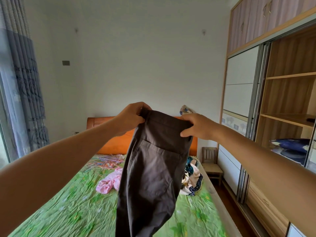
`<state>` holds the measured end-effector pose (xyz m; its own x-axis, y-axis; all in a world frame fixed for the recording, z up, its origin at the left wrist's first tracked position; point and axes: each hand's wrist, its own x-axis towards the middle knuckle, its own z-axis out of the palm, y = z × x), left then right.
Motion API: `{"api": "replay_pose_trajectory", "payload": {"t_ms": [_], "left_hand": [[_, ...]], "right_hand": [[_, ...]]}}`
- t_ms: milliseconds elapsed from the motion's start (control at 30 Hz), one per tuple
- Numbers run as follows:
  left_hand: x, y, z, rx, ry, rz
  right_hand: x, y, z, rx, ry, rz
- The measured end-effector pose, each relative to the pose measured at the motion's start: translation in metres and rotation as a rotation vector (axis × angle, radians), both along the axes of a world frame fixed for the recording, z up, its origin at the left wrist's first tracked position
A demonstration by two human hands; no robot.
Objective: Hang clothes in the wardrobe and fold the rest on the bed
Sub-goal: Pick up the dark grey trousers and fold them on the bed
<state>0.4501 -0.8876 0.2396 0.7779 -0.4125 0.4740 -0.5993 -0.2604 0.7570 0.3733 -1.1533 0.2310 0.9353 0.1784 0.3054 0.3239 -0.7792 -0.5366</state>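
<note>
There is one big wardrobe [287,93]. It stands along the right side of the bed [68,202], and its door is slid open so the shelves show. There is one bed, with a green sheet on it.

One pair of dark brown trousers [153,171] is held up in the air over the bed. The waist is at the top and goes from side to side, from one hand to the other. The long way of the trousers goes straight down from the hands toward the bed. The ends of the legs go off the bottom of the picture, so I cannot tell if they touch the bed.

One small wooden chair [211,161] sits beside the bed, by its head end on the wardrobe side. One heap of mixed clothes [191,178] lies on the bed near that same side. I cannot tell how many clothes are in it. One pink garment [109,181] lies near the middle of the bed. A tangle of thin colored hangers [104,161] lies at the head end of the bed. There are too many, too mixed up, to count.

There are two hands. The left hand [131,117] grips one end of the waist, and its fingers [139,119] are curled tight on the cloth. The right hand [198,126] pinches the other end, thumb under and fingers [188,117] on top. The right hand is nearer the wardrobe. The left hand is nearer the hangers, so I think it would be the one to fetch one.
</note>
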Motion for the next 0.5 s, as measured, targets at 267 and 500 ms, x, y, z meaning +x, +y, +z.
{"api": "replay_pose_trajectory", "payload": {"t_ms": [267, 500], "left_hand": [[0.007, 0.017, 0.006, -0.05, 0.062, -0.051], [0.006, 0.028, 0.006, -0.039, 0.092, -0.063]], "right_hand": [[-0.018, 0.0, 0.015, 0.047, 0.126, 0.122], [-0.027, 0.002, 0.014, -0.038, 0.146, 0.132]]}}
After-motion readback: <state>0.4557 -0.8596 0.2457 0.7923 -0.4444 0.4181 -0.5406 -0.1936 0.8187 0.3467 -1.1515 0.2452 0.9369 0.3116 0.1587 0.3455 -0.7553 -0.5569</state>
